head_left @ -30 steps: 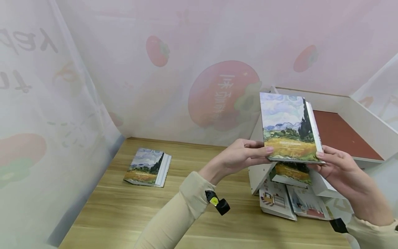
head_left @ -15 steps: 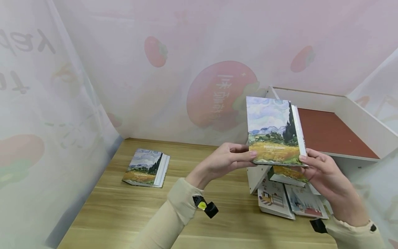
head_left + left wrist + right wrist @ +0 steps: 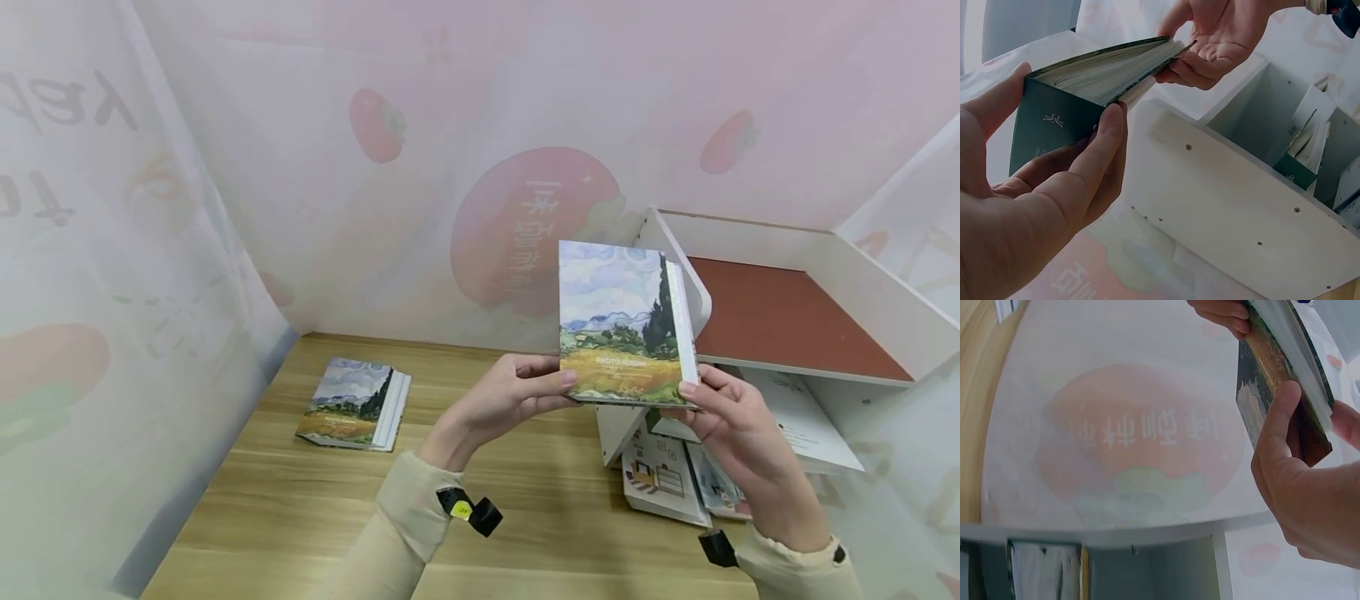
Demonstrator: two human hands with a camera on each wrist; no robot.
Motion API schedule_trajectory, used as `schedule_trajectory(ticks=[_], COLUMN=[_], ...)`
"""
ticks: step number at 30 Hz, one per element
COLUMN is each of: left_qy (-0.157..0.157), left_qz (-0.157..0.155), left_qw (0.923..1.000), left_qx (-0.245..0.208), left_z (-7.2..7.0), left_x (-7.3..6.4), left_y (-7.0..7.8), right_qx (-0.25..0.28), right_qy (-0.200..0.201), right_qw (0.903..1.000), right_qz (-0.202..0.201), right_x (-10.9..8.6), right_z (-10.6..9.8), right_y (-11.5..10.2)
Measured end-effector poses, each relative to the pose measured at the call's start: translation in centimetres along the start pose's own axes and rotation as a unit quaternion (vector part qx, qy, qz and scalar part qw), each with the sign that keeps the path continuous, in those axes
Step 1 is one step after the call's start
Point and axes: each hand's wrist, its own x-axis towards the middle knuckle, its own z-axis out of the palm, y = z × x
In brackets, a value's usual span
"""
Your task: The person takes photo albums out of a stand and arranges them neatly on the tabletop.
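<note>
Both hands hold a photo album (image 3: 618, 325) up in front of the shelf unit. Its cover shows a painted landscape with a dark tree. My left hand (image 3: 502, 400) grips the lower left, at the dark green spine (image 3: 1057, 125) seen in the left wrist view. The lower right, by the white page edges, is pinched in my right hand (image 3: 742, 433). In the right wrist view the album (image 3: 1282, 369) is seen edge-on, tilted, with fingers on both covers. A matching photo album (image 3: 352, 404) lies on the wooden table, at the left.
At the right stands a white shelf unit (image 3: 892, 292) with a reddish-brown top panel (image 3: 787, 312). Several books, among them an illustrated one (image 3: 663, 479), sit in its lower part, partly hidden by my right hand. A printed curtain (image 3: 420, 250) hangs behind the table (image 3: 300, 517).
Both hands have carried the photo album left and slightly down, away from over the shelf unit. More of the shelf's top panel shows. The album on the table has stayed put.
</note>
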Motion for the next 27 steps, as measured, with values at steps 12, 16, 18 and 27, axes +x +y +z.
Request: schedule_trajectory(ticks=[12,16,18,27], left_qy=[0.034,0.053,0.062,0.104], left_qz=[0.03,0.04,0.047,0.064], left_qw=[0.999,0.9978,0.997,0.9926], left_qx=[-0.002,0.002,0.001,-0.004], left_z=[-1.1,-1.3,-1.4,-2.3], left_x=[-1.8,-2.3,-2.6,-3.8], left_y=[-1.1,-1.6,-1.9,-3.1], right_qx=[-0.005,0.001,0.009,0.047], right_qy=[0.029,0.037,0.037,0.05], right_qw=[0.9994,0.9992,0.9992,0.9975], right_qz=[-0.019,-0.016,-0.011,0.017], right_x=[0.6,0.6,0.6,0.6], right_z=[1.7,2.0,2.2,3.0], right_y=[2.4,3.1,3.5,5.7])
